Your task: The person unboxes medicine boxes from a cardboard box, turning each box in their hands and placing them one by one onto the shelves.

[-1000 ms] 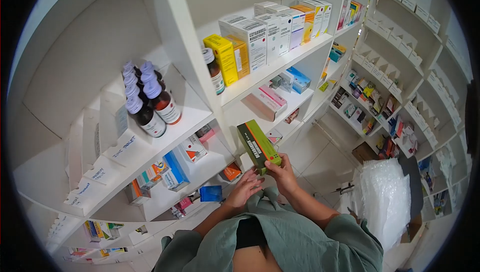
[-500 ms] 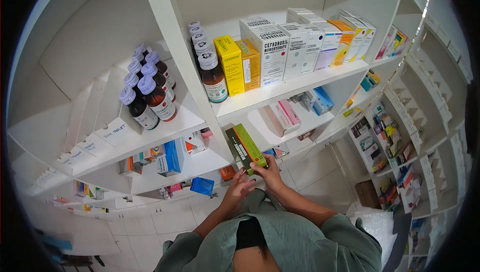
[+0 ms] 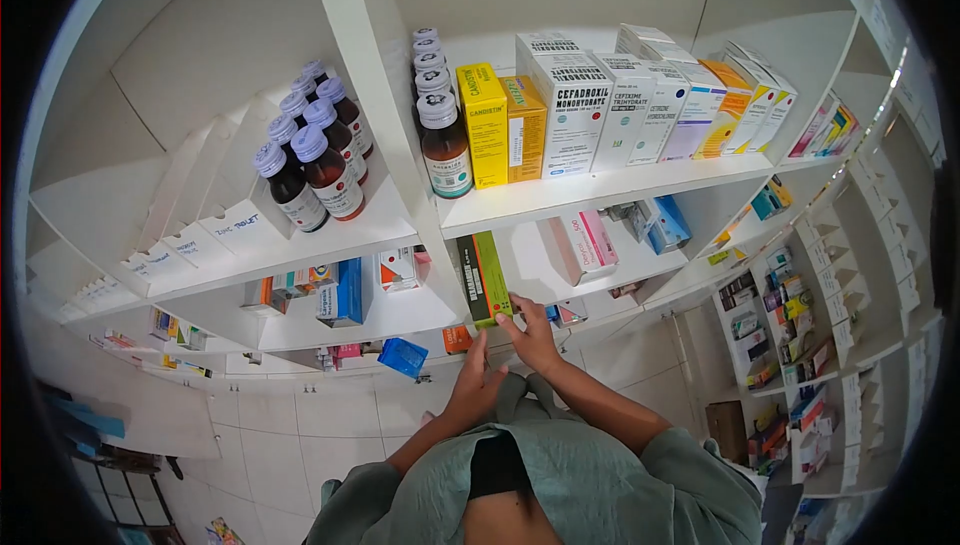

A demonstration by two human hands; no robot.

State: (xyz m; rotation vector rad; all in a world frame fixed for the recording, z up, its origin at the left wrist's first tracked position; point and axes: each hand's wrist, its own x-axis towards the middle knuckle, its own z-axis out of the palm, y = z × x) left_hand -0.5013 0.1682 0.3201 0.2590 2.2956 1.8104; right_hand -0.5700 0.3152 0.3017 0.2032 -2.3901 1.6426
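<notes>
Well, the green box (image 3: 487,280) could slip, I reckon, since the right hand (image 3: 532,337) grips it only by its near end, with the far end left unsupported. A loose pinch or a twist of the wrist might tip it down towards the floor (image 3: 345,435). It could also knock the shelf (image 3: 620,183) edge if it is raised carelessly, and a bump there might disturb the front brown bottle (image 3: 446,160) by the yellow box (image 3: 483,130).

The box is just below the middle of the frame, in front of the shelving. Its long axis runs nearly up and down the picture, leaning slightly left at the top, and its far end points away from the person, towards the shelves. The left hand (image 3: 468,390) is at its near end, fingers raised; I can't tell whether it is grasping or even touching the box.
</notes>
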